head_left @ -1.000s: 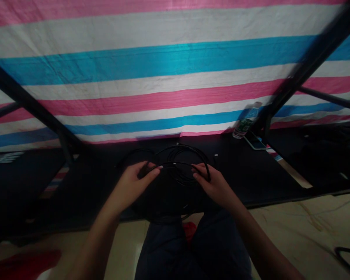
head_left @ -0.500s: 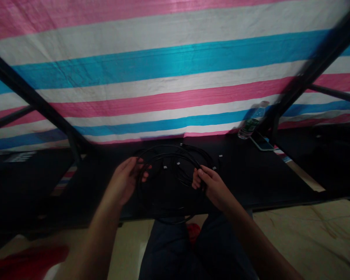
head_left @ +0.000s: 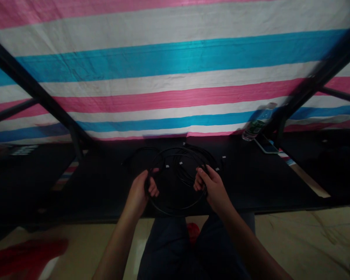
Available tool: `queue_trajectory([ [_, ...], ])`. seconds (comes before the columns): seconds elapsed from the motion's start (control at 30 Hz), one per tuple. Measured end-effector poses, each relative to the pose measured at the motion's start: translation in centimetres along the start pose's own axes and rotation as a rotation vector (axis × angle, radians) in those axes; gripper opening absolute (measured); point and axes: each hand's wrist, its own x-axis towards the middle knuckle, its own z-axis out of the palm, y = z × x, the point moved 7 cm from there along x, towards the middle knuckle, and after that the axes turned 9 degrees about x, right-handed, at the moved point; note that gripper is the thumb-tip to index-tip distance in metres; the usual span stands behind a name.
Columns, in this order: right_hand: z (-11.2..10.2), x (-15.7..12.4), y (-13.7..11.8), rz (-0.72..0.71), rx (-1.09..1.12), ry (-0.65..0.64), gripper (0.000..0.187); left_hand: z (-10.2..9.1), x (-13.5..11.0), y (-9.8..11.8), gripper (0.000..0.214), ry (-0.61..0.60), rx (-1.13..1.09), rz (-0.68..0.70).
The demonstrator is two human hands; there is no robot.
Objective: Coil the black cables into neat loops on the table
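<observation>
A coiled black cable (head_left: 175, 149) lies in loops on the table, and its lower loop (head_left: 175, 213) hangs over the table's front edge. My left hand (head_left: 140, 190) grips the coil's left side, with the fingers curled around the strands. My right hand (head_left: 212, 186) holds its right side. Several small metal-tipped connectors (head_left: 181, 163) show among the strands, and another connector (head_left: 223, 157) sits just past my right hand. Parts of the coil are hidden behind my fingers.
The black table (head_left: 251, 182) runs across the view, with a plastic water bottle (head_left: 256, 130) and a phone (head_left: 265, 146) at its back right. Dark metal bars (head_left: 32, 89) and a striped tarp (head_left: 175, 66) stand behind. My dark trousers (head_left: 166, 245) are below.
My hands have turned from resting palm-down on the coil to gripping its sides. The coil has lifted, and its lower loop now hangs toward my lap. The view has shifted slightly.
</observation>
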Motion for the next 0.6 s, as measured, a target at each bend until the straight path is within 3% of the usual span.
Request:
queue_trajectory([
  [0.2, 0.0, -0.4, 1.3, -0.057, 0.0, 0.138, 0.047, -1.6, -0.6, -0.7, 0.036, 0.115, 0.13, 0.144],
  [0.37, 1.4, -1.0, 3.5, -0.035, 0.003, 0.098, 0.056, -3.2, -0.8, -2.2, 0.044, 0.316, -0.013, 0.096],
  [0.47, 1.2, -0.6, 3.4, -0.103, -0.177, 0.1, 0.059, -4.0, -0.7, -2.5, 0.05, 0.309, -0.072, 0.019],
  [0.6, 1.4, 0.4, 3.4, -0.145, -0.451, 0.041, 0.054, -5.8, -0.4, -2.3, 0.051, 0.288, 0.047, -0.01],
])
